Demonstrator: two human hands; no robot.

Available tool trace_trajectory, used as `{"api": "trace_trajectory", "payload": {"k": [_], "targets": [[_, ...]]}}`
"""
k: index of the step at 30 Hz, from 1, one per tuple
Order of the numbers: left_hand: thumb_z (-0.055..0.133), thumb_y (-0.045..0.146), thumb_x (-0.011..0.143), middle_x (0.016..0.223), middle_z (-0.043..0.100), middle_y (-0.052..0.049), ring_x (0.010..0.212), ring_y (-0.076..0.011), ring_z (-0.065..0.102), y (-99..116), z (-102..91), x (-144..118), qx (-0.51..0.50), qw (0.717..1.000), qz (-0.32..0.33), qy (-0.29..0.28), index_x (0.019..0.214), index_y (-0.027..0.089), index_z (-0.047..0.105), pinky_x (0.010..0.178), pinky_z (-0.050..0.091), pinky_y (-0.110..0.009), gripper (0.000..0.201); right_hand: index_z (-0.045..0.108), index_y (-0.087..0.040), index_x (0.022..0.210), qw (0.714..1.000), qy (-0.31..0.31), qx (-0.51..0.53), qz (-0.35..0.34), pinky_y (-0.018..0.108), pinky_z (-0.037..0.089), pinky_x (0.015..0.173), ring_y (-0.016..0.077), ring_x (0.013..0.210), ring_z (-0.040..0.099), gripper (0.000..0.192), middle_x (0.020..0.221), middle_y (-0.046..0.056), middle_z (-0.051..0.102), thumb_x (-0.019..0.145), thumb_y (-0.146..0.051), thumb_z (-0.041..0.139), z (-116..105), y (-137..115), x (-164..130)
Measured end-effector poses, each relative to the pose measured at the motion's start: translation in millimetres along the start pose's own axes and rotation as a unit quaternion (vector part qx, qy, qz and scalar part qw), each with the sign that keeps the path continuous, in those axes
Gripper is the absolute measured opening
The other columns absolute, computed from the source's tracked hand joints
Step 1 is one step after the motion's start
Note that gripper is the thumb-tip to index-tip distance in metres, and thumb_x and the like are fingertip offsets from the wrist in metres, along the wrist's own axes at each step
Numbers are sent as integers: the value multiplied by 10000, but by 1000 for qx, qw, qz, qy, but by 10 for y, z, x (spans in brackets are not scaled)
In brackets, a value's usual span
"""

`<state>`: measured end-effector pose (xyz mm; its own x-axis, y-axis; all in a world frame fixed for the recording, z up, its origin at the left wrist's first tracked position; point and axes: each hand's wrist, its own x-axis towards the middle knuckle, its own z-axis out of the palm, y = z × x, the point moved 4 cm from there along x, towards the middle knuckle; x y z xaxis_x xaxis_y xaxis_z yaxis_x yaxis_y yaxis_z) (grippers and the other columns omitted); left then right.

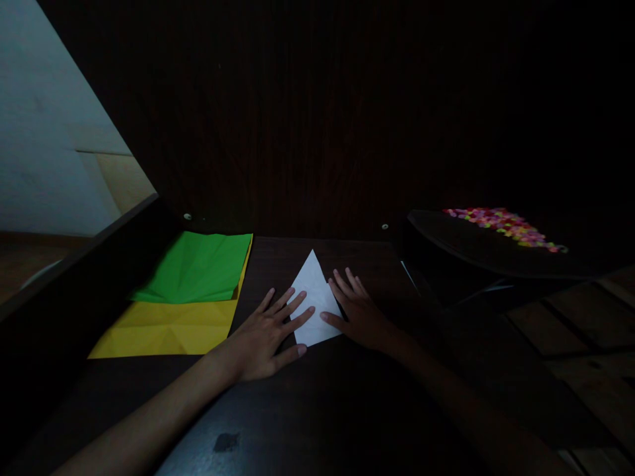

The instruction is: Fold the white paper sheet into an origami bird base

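Observation:
A white paper (313, 291) folded into a pointed, kite-like shape lies flat on the dark wooden table (347, 396), tip pointing away from me. My left hand (268, 334) lies flat with spread fingers, its fingertips pressing the paper's left edge. My right hand (360, 314) lies flat too, fingers spread, thumb and fingertips on the paper's right edge. Neither hand grips anything.
To the left lie a green sheet (198, 268) on top of a yellow sheet (169, 327), both creased. At the right a dark tray-like object (476, 251) holds several small colourful pieces (506, 225). A dark wooden back wall stands behind. The scene is dim.

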<state>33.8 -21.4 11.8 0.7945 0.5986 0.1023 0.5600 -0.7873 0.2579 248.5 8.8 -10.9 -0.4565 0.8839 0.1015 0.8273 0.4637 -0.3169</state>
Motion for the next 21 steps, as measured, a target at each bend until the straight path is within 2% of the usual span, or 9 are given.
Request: {"api": "trace_trajectory", "payload": {"k": [6, 13, 16, 18, 21], "targets": [[380, 499, 987, 1606, 120, -69, 1475, -303, 105, -30, 12, 17, 4, 1000, 3, -18, 1531, 321, 147, 1166, 68, -589, 618, 385, -193, 1467, 998, 21, 62, 11, 604, 164, 1154, 354, 1472, 90, 707, 1570, 138, 256, 892, -588, 499, -7, 28, 24], [393, 411, 1003, 1598, 154, -75, 1470, -288, 134, -39, 18, 32, -5, 1000, 12, -15, 1527, 300, 189, 1177, 77, -572, 573, 576, -196, 1284, 983, 62, 166, 38, 589, 265, 1127, 340, 1432, 266, 515, 1460, 137, 466, 828, -426, 646, -96, 21, 40], [393, 393, 1005, 1597, 157, -76, 1472, -279, 123, -33, 19, 31, -5, 1000, 15, -19, 1528, 289, 186, 1180, 73, -569, 571, 587, -207, 1233, 966, 77, 239, 60, 552, 358, 1083, 320, 1346, 427, 441, 1378, 141, 546, 817, -334, 656, -145, -7, 36], [394, 384, 1005, 1596, 162, -77, 1472, -278, 122, -26, 17, 30, -7, 1000, 20, -18, 1529, 283, 177, 1180, 76, -571, 576, 569, -213, 1224, 947, 60, 309, 66, 528, 427, 1026, 294, 1208, 573, 402, 1256, 131, 635, 833, -288, 630, -162, -46, 35], [402, 354, 1004, 1597, 159, -78, 1473, -282, 110, -10, 1, 36, -14, 1000, 25, -1, 1536, 270, 138, 1179, 96, -572, 600, 525, -227, 1256, 922, 50, 380, 55, 506, 475, 970, 281, 1127, 630, 442, 1201, 114, 666, 834, -285, 638, -192, -109, 19]]}}
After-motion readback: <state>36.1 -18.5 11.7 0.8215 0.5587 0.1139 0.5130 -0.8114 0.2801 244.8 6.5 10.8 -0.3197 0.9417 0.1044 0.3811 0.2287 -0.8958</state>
